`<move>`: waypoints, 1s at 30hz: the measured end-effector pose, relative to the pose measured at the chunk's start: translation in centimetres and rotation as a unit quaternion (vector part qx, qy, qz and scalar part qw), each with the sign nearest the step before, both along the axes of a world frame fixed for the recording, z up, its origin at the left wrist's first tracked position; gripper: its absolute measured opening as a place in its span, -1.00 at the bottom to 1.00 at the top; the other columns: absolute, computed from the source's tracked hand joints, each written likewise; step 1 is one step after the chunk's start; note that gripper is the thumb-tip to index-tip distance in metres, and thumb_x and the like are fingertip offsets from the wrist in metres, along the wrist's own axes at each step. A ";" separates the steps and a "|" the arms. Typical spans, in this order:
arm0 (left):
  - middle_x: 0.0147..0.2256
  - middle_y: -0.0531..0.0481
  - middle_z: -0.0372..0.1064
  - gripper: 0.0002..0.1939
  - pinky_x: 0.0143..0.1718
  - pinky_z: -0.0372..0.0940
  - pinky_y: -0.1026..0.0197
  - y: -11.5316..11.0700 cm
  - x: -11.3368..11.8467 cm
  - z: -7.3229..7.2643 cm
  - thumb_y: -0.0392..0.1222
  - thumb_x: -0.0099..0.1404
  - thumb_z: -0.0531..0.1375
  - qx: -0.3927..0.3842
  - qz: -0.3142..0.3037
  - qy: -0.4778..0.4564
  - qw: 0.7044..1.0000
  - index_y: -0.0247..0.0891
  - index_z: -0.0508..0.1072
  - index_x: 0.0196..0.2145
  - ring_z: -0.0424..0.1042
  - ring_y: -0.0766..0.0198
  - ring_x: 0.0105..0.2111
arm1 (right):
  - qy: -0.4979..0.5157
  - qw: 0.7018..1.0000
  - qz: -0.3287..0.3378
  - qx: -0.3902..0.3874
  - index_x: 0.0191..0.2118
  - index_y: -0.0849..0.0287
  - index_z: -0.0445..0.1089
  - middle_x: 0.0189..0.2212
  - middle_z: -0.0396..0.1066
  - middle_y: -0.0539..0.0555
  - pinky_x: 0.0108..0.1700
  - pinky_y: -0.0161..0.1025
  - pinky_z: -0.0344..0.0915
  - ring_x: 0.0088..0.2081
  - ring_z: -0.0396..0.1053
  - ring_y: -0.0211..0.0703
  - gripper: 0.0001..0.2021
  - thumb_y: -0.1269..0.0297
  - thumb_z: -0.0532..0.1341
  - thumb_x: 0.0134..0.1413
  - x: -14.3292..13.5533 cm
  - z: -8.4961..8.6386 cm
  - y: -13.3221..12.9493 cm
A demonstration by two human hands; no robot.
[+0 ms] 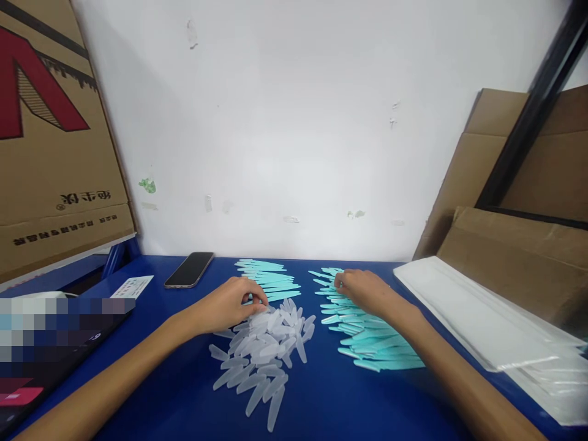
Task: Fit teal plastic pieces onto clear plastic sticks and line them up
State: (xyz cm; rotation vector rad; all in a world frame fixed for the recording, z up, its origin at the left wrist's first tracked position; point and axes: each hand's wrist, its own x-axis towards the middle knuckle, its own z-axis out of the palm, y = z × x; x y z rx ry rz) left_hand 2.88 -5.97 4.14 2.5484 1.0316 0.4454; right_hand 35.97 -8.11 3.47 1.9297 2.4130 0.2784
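My left hand [236,301] reaches the back edge of a loose pile of translucent white plastic blade caps [269,343]. Thumb and forefinger are pinched at one of the caps, largely hidden by the fingers. Over the right-hand row of slim teal eyebrow razors [351,315], my right hand [361,286] has its fingers closed around the end of one near the back. The razors there lie side by side, overlapping, with their heads toward the left. Behind the caps rests another stack of teal razors [271,278], next to my left fingers.
A phone [190,269] and a printed card [131,286] lie on the blue table [321,404] at left. White plastic bags [478,318] are stacked at right beside cardboard [514,263]. A large carton [59,159] stands at left; a white wall [285,122] closes the back.
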 end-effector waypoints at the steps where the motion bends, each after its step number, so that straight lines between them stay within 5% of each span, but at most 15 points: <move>1: -0.28 0.01 0.52 -0.72 -0.34 0.20 0.25 0.1 -0.1 0.1 0.04 0.35 0.14 -0.003 0.003 0.003 1.000 -0.10 0.60 -0.23 0.41 0.19 -0.29 | -0.004 1.000 0.000 0.001 -0.14 0.10 0.47 -0.19 0.54 0.10 -0.34 -0.27 0.13 -0.21 0.50 -0.07 -0.82 0.37 0.12 0.28 0.0 -0.1 0.1; 15: -0.30 -0.03 0.54 -0.74 -0.41 0.20 0.26 -0.1 0.0 0.5 0.01 0.28 0.18 -0.005 0.021 0.050 0.999 -0.14 0.61 -0.34 0.45 0.17 -0.32 | -0.038 0.998 -0.004 0.044 -0.11 0.20 0.36 -0.41 0.55 0.11 -0.31 -0.21 0.11 -0.35 0.50 -0.03 -0.87 0.38 0.08 0.33 -1.1 1.0 -0.7; 21: -0.33 -0.03 0.51 -0.70 -0.45 0.18 0.26 -0.3 -0.1 0.4 0.07 0.31 0.15 0.010 0.003 0.013 1.000 -0.15 0.56 -0.37 0.43 0.17 -0.36 | -0.033 0.994 0.024 0.105 -0.06 0.18 0.33 -0.23 0.52 0.15 -0.19 -0.17 0.15 -0.23 0.48 -0.03 -0.83 0.35 0.02 0.38 -1.6 1.1 -0.9; 26: -0.45 0.02 0.44 -0.63 -0.52 0.11 0.27 -0.6 0.2 0.6 0.12 0.38 0.07 0.029 0.018 -0.016 0.999 -0.19 0.51 -0.32 0.35 0.27 -0.51 | -0.004 0.990 0.034 0.139 0.01 0.15 0.27 -0.14 0.44 0.15 -0.45 -0.25 0.02 -0.39 0.43 -0.15 -0.78 0.30 -0.05 0.41 -2.3 1.3 -1.4; 30: -0.58 0.10 0.35 -0.65 -0.55 0.06 0.28 -0.5 0.4 0.1 0.11 0.41 0.04 0.022 0.015 -0.038 0.999 -0.19 0.45 -0.26 0.29 0.30 -0.59 | 0.037 0.987 0.067 0.140 0.06 0.12 0.27 -0.11 0.42 0.14 -0.47 -0.27 0.01 -0.39 0.42 -0.18 -0.74 0.29 -0.07 0.42 -3.7 1.5 -2.3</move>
